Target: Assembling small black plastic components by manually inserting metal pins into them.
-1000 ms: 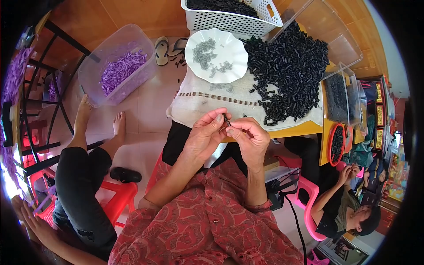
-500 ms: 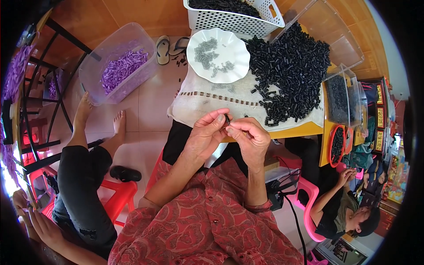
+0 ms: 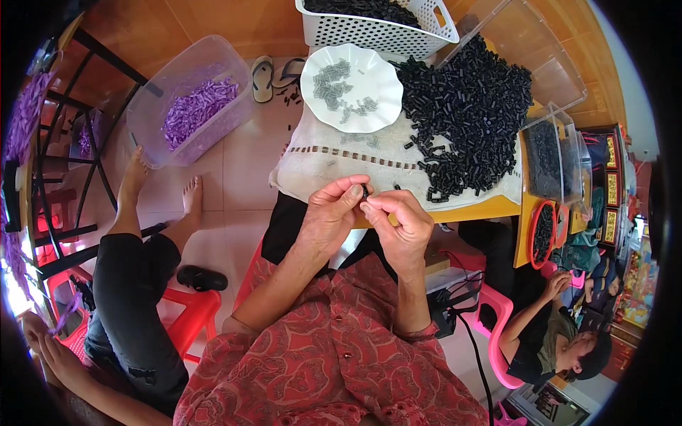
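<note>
My left hand pinches a small black cylindrical piece between thumb and forefinger, just off the near edge of the table. The fingertips of my right hand are pressed together against that piece; whatever they grip is hidden or too small to name. Beyond my hands, a white scalloped plate carries small clear plastic pieces. To its right a large heap of matching black pieces spreads over the white cloth.
A white perforated basket of black pieces stands at the back. At right are a clear bin and a red-rimmed basket. On the floor at left sits a clear tub with purple pieces. People sit on both sides of me.
My right fingertips have shifted slightly left, closer onto the black piece. My left hand has barely moved. At far left, another person's hands now hold a purple strip lower down.
</note>
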Available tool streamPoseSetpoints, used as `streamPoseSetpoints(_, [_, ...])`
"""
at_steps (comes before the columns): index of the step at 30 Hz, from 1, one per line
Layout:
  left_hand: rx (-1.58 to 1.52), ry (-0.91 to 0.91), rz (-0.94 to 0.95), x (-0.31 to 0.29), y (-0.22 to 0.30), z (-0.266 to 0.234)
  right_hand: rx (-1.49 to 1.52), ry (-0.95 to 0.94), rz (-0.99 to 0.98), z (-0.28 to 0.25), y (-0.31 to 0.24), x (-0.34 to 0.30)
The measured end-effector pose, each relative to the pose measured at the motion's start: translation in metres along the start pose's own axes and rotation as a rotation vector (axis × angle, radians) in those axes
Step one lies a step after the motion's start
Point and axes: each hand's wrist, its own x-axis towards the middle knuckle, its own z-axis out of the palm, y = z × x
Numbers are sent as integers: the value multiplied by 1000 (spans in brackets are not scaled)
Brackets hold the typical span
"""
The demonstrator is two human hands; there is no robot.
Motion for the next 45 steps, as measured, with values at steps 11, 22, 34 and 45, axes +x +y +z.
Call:
streamPoseSetpoints(11, [147,-5,129,-2,-5,-1,-106,6,-59,0,-7,4])
streamPoseSetpoints(22, [112,-12,126,-4,-2,2,10,39,64,4,-3,0])
streamPoseSetpoints(34, [-49,-15,40,-4,1,6,-51,127,-1,13,-4,-3])
streamPoseSetpoints(45, [-98,15,-6,-6,-3,3,-23,203,-52,25,2,-14])
